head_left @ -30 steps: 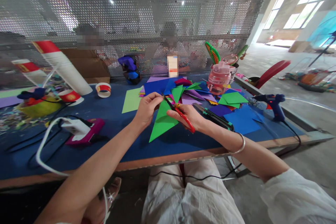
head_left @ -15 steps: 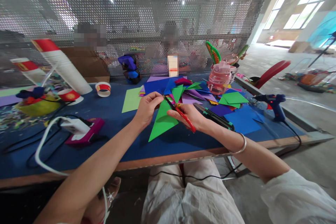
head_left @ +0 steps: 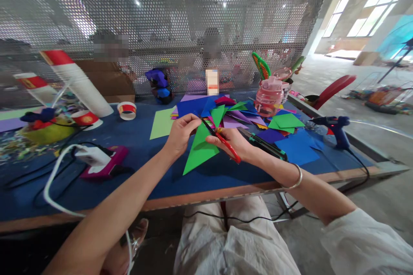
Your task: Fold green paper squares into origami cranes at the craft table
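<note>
My left hand [head_left: 180, 134] pinches the upper edge of a green paper triangle [head_left: 200, 151] held above the blue table [head_left: 138, 137]. My right hand [head_left: 234, 142] grips red-handled scissors [head_left: 222, 139], whose blades reach up-left to the top of the green paper beside my left fingers. A silver bangle sits on my right wrist.
Coloured paper sheets [head_left: 245, 114] lie piled behind my hands, with a pink water bottle [head_left: 268, 96] beyond. A blue glue gun [head_left: 335, 128] rests at the right edge. A magenta device with white cable [head_left: 100, 159] and paper cups [head_left: 77, 81] are left. Other people sit behind a perforated screen.
</note>
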`<action>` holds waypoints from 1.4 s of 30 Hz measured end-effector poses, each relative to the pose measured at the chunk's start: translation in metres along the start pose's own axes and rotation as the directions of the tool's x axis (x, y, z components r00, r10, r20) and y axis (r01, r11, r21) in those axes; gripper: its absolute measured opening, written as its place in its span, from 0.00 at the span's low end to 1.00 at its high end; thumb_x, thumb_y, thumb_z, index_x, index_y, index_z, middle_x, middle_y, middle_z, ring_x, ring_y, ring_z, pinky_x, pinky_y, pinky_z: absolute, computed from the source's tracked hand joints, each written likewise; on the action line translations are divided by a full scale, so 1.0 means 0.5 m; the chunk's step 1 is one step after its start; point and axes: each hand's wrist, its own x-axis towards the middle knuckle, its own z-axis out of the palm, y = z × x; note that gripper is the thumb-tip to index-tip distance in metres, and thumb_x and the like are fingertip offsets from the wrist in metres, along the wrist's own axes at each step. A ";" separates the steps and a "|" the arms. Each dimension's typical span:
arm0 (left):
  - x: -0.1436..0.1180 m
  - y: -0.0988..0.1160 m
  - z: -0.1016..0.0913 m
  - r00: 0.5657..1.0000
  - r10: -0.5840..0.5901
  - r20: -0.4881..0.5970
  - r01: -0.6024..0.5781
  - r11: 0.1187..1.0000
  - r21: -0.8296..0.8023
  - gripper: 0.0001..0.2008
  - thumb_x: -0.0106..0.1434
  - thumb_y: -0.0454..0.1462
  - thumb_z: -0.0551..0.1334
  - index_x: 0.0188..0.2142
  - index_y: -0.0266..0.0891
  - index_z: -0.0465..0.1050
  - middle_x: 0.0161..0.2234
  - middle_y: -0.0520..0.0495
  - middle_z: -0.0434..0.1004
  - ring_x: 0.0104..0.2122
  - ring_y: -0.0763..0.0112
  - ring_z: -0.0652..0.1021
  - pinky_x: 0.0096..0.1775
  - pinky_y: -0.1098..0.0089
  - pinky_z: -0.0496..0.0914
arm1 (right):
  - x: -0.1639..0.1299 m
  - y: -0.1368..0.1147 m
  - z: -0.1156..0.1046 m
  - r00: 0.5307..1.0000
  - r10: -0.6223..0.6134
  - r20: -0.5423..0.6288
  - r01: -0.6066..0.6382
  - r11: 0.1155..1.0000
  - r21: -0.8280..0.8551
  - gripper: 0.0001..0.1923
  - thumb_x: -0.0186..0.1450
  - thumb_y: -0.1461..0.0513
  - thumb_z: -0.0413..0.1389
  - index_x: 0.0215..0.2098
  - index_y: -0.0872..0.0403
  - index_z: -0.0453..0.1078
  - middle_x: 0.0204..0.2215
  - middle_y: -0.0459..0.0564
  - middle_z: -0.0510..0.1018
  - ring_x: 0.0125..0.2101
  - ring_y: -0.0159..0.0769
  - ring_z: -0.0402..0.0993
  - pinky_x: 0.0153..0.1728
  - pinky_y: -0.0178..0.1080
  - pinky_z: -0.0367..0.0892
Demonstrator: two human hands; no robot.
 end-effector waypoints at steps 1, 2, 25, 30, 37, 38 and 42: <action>0.000 0.001 0.000 1.000 -0.002 0.000 0.002 1.000 -0.006 0.11 0.47 0.41 0.70 0.20 0.39 0.70 0.18 0.57 0.60 0.20 0.78 0.59 0.24 0.73 0.53 | 0.001 0.000 0.000 1.000 -0.006 -0.003 0.006 1.000 -0.006 0.39 0.57 0.26 0.50 0.21 0.51 0.53 0.18 0.38 0.53 0.22 0.24 0.48 0.23 0.33 0.46; 0.000 0.002 0.001 1.000 -0.004 0.000 0.004 1.000 -0.012 0.11 0.47 0.41 0.70 0.20 0.39 0.70 0.18 0.57 0.60 0.20 0.79 0.59 0.24 0.73 0.53 | 0.001 0.000 0.000 1.000 -0.010 -0.007 0.010 1.000 -0.006 0.40 0.57 0.25 0.50 0.20 0.51 0.53 0.18 0.38 0.53 0.22 0.24 0.48 0.23 0.33 0.45; 0.047 -0.012 -0.034 0.935 0.041 -0.351 -0.120 0.971 -0.207 0.11 0.56 0.39 0.71 0.31 0.40 0.70 0.27 0.53 0.78 0.27 0.72 0.79 0.34 0.71 0.76 | 0.014 0.005 0.006 0.986 0.161 0.052 -0.150 0.691 0.707 0.26 0.51 0.48 0.73 0.33 0.52 0.65 0.15 0.34 0.64 0.14 0.25 0.60 0.16 0.30 0.59; 0.045 -0.005 -0.039 0.964 -0.001 -0.266 -0.065 0.969 -0.239 0.09 0.52 0.36 0.67 0.31 0.42 0.68 0.28 0.54 0.80 0.28 0.71 0.81 0.37 0.68 0.79 | 0.020 0.016 0.000 0.976 0.194 -0.098 -0.086 0.758 0.646 0.23 0.54 0.48 0.69 0.31 0.52 0.65 0.12 0.35 0.65 0.12 0.25 0.60 0.13 0.30 0.57; 0.014 -0.004 -0.011 0.988 -0.129 0.081 0.140 0.981 -0.138 0.15 0.43 0.40 0.77 0.27 0.37 0.77 0.28 0.44 0.82 0.30 0.58 0.83 0.36 0.59 0.80 | 0.027 0.017 -0.003 0.968 0.208 -0.143 -0.078 0.784 0.615 0.23 0.53 0.48 0.70 0.30 0.52 0.64 0.11 0.34 0.64 0.10 0.25 0.59 0.10 0.29 0.55; 0.009 -0.009 -0.005 0.983 -0.149 0.106 0.161 0.981 -0.107 0.16 0.40 0.40 0.79 0.26 0.36 0.78 0.26 0.43 0.82 0.27 0.58 0.81 0.33 0.60 0.79 | 0.025 0.016 -0.001 0.971 0.202 -0.130 -0.082 0.787 0.611 0.23 0.53 0.48 0.71 0.30 0.52 0.65 0.11 0.34 0.65 0.09 0.25 0.59 0.10 0.29 0.55; 0.003 -0.027 0.002 0.986 -0.150 0.079 0.155 0.986 -0.056 0.18 0.37 0.42 0.81 0.24 0.36 0.80 0.22 0.47 0.80 0.22 0.65 0.77 0.27 0.66 0.74 | 0.016 0.013 0.006 0.985 0.160 -0.065 -0.095 0.816 0.570 0.23 0.54 0.49 0.71 0.31 0.53 0.67 0.10 0.35 0.65 0.09 0.26 0.59 0.10 0.29 0.55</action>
